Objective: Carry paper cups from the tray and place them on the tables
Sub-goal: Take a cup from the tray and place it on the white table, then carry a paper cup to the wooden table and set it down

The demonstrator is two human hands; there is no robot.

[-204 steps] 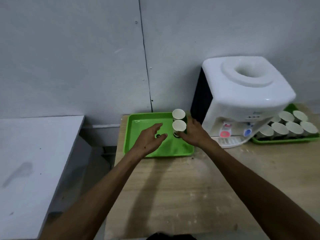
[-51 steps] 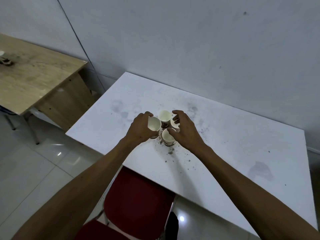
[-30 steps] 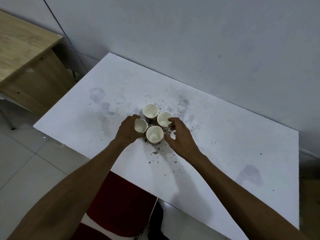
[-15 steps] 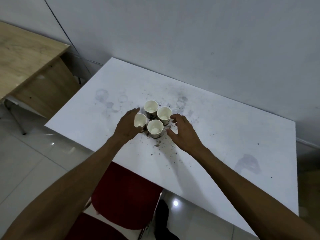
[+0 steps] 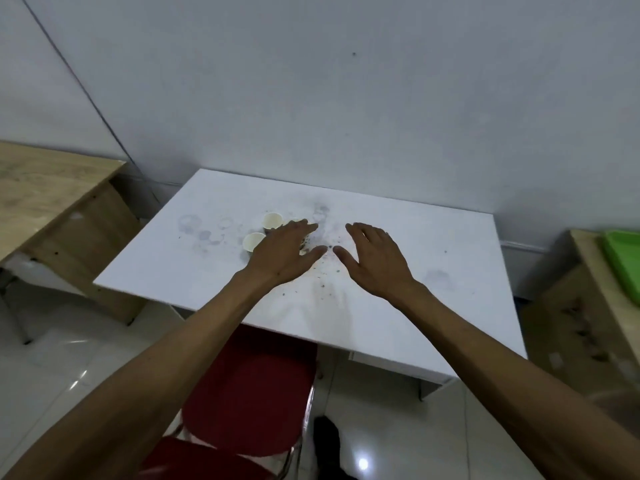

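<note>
Paper cups, small and white, clustered upright on the white rectangular table (image 5: 221, 271), left of its middle among grey smudges and dark specks: one cup (image 5: 272, 221) farther back, one cup (image 5: 253, 241) nearer and slightly left, with slivers of further cups partly hidden behind the left hand (image 5: 282, 252). At far left, a light wooden desk (image 5: 52, 188) beside the white table, standing on a glossy tiled floor (image 5: 48, 372). Left hand flat and spread above the cups, fingers straight, gripping nothing; contact with the cups beneath impossible to judge. Just right of it, the right hand (image 5: 375, 259) also spread wide over the speckled tabletop, fingers extended, holding nothing, thumbs of both hands pointing toward each other and near but apart. Below the table's near edge, a dark red chair (image 5: 249, 386) tucked partly under. At far right, another wooden table (image 5: 588, 271) carrying a bright green plastic tray (image 5: 623, 258), cut by the frame edge.
</note>
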